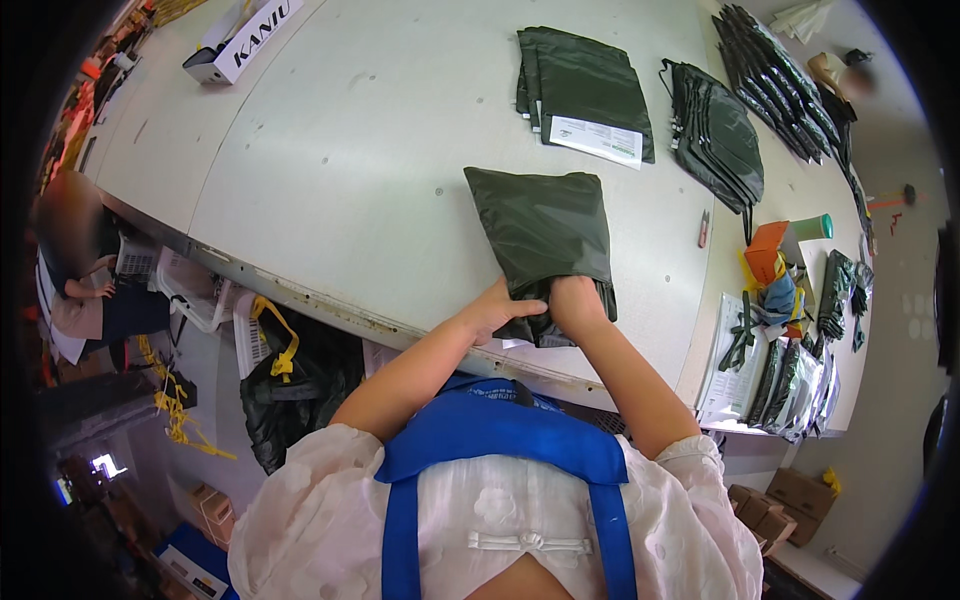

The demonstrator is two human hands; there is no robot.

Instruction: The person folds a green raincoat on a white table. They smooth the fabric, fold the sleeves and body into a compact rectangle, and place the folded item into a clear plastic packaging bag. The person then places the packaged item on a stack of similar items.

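A dark green fabric pouch (545, 225) lies on the pale table in front of me, its mouth turned toward my body. My left hand (508, 308) is closed on the left side of that mouth, thumb on top of the fabric. My right hand (577, 305) reaches into the opening from the right, and its fingers are hidden inside. Bunched dark cloth shows at the mouth beneath both hands. Beyond the pouch lies a stack of flat dark green pouches (590, 85), with a white printed sheet (597, 142) at its near edge.
Dark drawstring pouches (715, 130) and shiny packed bundles (775, 75) line the right side. Red-handled thread snips (703, 230) lie near an orange box (768, 248). A white box (240, 42) stands far left. Another person (85, 275) sits at left, beside plastic baskets (195, 290).
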